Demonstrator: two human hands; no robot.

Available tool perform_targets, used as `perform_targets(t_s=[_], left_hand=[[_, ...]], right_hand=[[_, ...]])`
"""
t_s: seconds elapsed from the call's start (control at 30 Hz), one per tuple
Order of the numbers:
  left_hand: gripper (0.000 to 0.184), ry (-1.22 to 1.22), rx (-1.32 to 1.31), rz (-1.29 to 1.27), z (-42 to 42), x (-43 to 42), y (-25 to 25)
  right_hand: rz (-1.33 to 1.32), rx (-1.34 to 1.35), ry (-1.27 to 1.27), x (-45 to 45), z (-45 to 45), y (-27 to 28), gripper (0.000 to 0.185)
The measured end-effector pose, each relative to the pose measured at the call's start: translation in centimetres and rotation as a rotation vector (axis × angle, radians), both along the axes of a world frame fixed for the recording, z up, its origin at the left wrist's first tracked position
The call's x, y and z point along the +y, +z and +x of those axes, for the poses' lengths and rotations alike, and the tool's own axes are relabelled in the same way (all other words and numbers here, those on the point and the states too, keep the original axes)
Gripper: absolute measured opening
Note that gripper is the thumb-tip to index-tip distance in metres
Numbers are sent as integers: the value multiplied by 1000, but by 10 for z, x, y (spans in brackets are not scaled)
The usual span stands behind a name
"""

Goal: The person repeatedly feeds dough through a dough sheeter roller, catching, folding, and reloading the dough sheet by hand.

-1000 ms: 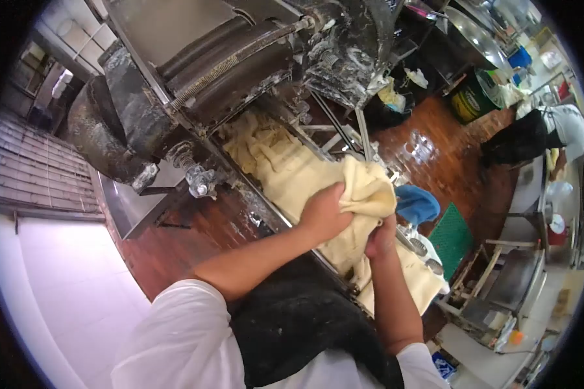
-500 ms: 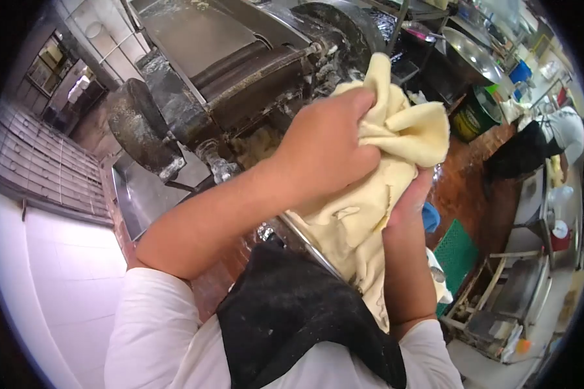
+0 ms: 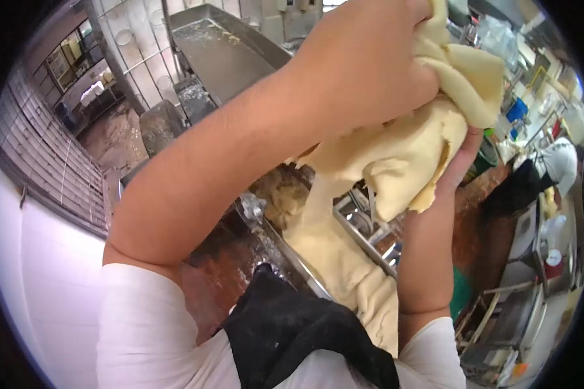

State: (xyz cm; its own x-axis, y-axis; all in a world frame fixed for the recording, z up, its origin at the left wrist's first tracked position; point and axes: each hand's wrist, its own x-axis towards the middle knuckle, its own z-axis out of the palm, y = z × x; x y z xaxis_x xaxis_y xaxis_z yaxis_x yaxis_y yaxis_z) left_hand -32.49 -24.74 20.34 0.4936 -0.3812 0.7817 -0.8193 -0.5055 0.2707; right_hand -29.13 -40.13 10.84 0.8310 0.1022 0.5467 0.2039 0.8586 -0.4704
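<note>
A thick bundle of pale yellow dough [image 3: 415, 149] is raised high at the upper right of the head view. My left hand [image 3: 370, 65] is closed round its folded top. Lower on the far side, my right hand [image 3: 462, 159] supports it, its fingers mostly hidden behind the dough. Beneath, a dough sheet [image 3: 334, 256] lies in folds in a long metal trough [image 3: 305, 275], and a thin strip of dough joins it to the raised bundle.
A metal machine hopper [image 3: 230, 61] stands at the upper left, partly behind my left arm. A person in a white top and dark apron [image 3: 522, 185] bends over a counter at the right. A dark bucket [image 3: 483, 159] and metal frame [image 3: 493, 305] are also on the right.
Both hands have moved up and away from the trough with the gathered dough, which now hangs above it. The view has tilted up, showing more of the hopper.
</note>
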Motion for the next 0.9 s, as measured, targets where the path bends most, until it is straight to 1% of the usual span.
perform_targets(t_s=[0.03, 0.13, 0.2, 0.3, 0.33, 0.43, 0.47, 0.5, 0.57, 0.6, 0.63, 0.7, 0.77, 0.83, 0.87, 0.9], left_hand=[[28, -21, -28, -16, 16, 7, 12], [27, 50, -218, -30, 17, 36, 37], [29, 69, -278, -37, 29, 57, 50], [34, 64, -268, -18, 67, 98, 74], [35, 108, -294, 21, 66, 115, 79], [35, 174, -428, 16, 91, 164, 89], [35, 184, -428, 0, 107, 180, 91], [35, 193, -428, -15, 123, 196, 94], [34, 222, -329, -41, 168, 231, 102], [32, -7, -382, -153, 197, 246, 94], [36, 123, -250, -135, 224, 264, 88], [45, 370, 24, -87, 272, 301, 73], [43, 444, 184, -75, 314, 331, 46], [43, 721, 388, 70, 385, 365, -13], [46, 688, 506, 198, 419, 389, -54], [45, 873, 599, 319, 421, 395, -86]], right_hand=[[-12, -29, -21, 8, 5, 12, 63], [72, -202, 233, 34, 29, 42, 58], [108, -289, 375, 54, 47, 59, 56], [166, -261, 498, 95, 84, 79, 51], [149, -252, 348, 115, 94, 88, 51], [75, -194, 60, 178, 126, 113, 53], [51, -166, 6, 198, 136, 120, 56], [22, -162, 46, 213, 151, 122, 57], [-7, -60, 103, 248, 168, 123, 55], [-14, 18, 152, 260, 184, 118, 54], [-33, 115, 142, 275, 196, 114, 55], [-4, 166, 200, 303, 233, 89, 56], [29, 307, 243, 320, 265, 41, 55], [-112, 552, 262, 324, 288, -24, 51], [-429, 685, 139, 323, 290, -54, 49], [-746, 809, 11, 319, 287, -77, 47]])
